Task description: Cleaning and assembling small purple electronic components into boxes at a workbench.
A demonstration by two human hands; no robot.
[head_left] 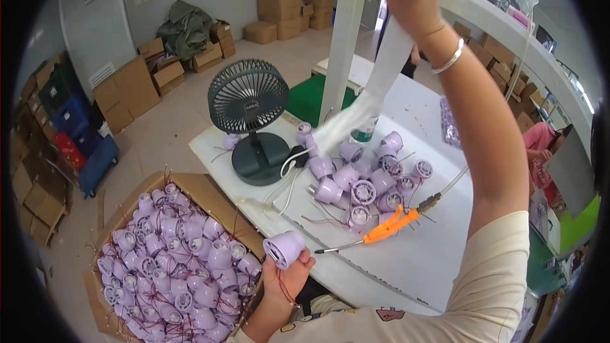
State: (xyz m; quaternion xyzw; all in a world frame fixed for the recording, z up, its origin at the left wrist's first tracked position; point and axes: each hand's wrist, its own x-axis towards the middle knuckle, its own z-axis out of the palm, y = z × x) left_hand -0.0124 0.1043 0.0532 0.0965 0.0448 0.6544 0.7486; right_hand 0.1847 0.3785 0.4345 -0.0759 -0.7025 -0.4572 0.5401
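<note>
My left hand (287, 279) is closed around a lilac cup-shaped plastic housing (284, 249) with thin wires hanging from it. It holds the part above the table's front edge, beside a cardboard box (190, 185) filled with similar lilac housings (184, 260). My right hand (412, 1) is raised high by the white frame; its fingertips run out of the picture. Something white shows in its grip, too cut off to name. Below it hangs a blurred white strip (346, 124). On the table lie several more lilac housings (363, 192).
An orange air blow gun (391, 225) with a hose lies at the table's front. A dark green fan (254, 121) stands at the left, its white cable alongside. A white frame post (343, 44) rises from behind. Cardboard boxes (279, 3) line the wall; another person (540, 152) is at right.
</note>
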